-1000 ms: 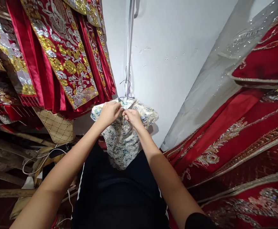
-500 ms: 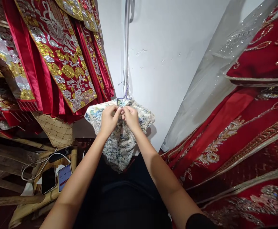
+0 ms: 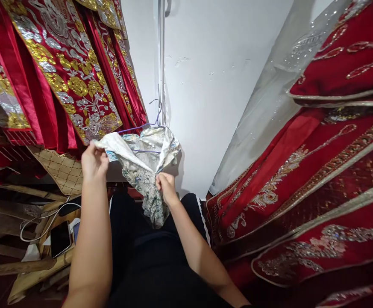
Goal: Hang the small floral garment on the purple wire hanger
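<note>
A pale floral garment (image 3: 135, 171) with blue and green print hangs on a thin purple hanger (image 3: 141, 126) in front of me. Its front is parted, so the white inner side and the hanger's lower bar show. My left hand (image 3: 95, 161) pinches the garment's edge at the upper left and holds it out past the hanger's end. Lower down, at the bottom of the opening, my right hand (image 3: 165, 186) is closed on the front edge of the cloth. The hanger's hook is close to a metal pole (image 3: 161, 51) on the wall.
Red embroidered garments (image 3: 77, 85) hang at the left, and beaded red gowns (image 3: 269, 192) fill the right beside a sheer white dress (image 3: 253, 107). At the lower left, a bamboo chair (image 3: 22, 269) holds a phone (image 3: 60, 238) and a white cable (image 3: 42, 231).
My hands have separated from the neckline. The left has drawn the garment's edge out leftward, the right has moved down the front, and the garment now gapes around the hanger.
</note>
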A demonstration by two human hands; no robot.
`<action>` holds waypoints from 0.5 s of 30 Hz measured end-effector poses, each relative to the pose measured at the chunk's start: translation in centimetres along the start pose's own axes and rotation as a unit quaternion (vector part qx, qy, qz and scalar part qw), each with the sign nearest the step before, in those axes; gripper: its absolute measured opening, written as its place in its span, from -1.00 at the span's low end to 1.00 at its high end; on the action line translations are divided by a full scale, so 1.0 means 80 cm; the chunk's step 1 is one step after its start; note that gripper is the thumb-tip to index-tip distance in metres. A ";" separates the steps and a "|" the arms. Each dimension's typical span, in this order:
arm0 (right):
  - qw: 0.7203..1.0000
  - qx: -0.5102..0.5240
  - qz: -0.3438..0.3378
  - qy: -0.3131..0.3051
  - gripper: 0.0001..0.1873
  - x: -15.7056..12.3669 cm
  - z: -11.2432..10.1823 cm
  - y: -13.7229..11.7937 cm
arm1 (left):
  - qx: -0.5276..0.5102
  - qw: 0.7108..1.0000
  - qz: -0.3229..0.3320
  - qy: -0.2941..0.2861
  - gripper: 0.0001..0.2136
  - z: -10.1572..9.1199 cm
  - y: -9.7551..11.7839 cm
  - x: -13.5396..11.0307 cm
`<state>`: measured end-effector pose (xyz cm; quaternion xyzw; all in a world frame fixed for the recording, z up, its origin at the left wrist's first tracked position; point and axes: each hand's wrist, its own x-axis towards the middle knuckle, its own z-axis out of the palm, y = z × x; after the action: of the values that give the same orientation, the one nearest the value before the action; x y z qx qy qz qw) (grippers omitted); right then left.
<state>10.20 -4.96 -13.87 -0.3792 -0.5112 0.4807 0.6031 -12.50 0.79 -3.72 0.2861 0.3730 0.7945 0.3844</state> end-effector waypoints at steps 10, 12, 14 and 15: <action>0.997 -0.038 0.068 -0.023 -0.74 -0.012 -0.062 -0.029 | 0.032 0.987 -0.136 -0.075 -0.80 -0.016 -0.162 -0.118; 0.993 -0.075 0.088 -0.037 -0.75 -0.012 -0.077 -0.033 | 0.018 0.987 -0.119 -0.111 -0.82 -0.003 -0.145 -0.119; 0.992 -0.098 0.082 -0.021 -0.75 -0.010 -0.080 -0.033 | 0.012 0.981 -0.103 -0.162 -0.82 0.012 -0.121 -0.127; 0.992 -0.102 0.069 -0.005 -0.74 -0.007 -0.078 -0.033 | 0.011 0.977 -0.097 -0.187 -0.81 0.020 -0.109 -0.135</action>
<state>16.81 -5.99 -12.71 -0.4708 -0.5326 0.4687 0.5244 -2.02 -3.83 -11.73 0.3965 0.3288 0.6816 0.5197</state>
